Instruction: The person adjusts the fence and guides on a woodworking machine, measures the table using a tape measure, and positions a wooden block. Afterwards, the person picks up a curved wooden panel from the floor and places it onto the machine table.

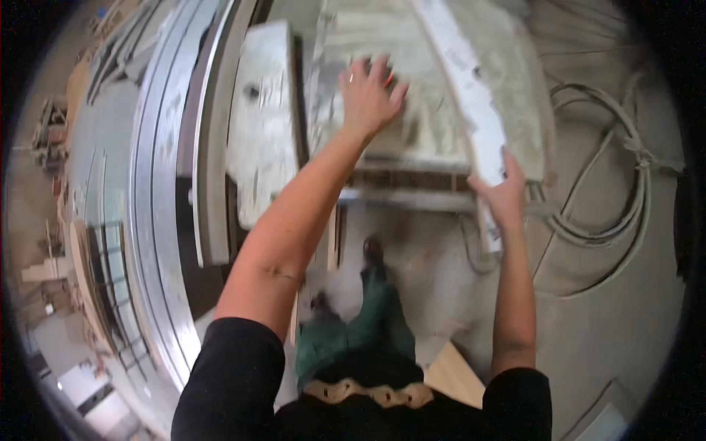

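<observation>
My right hand (504, 192) grips a long, narrow white board (471, 103) near its close end, with the thumb on one side and the fingers on the other. The board lies lengthwise over a worn, pale machine table (434, 143) and sticks out past its near edge. My left hand (370, 95) reaches over the same table, left of the board, with its fingers spread. A small spot of red and something dark show at its fingertips; motion blur hides what they are. The left hand is apart from the board.
Left of the table stand a pale worn side panel (261, 125) and long metal rails (158, 184). A coiled hose (636, 169) lies on the floor at the right. A wooden piece (452, 371) is beside my legs. Wooden pieces and frames are at the far left.
</observation>
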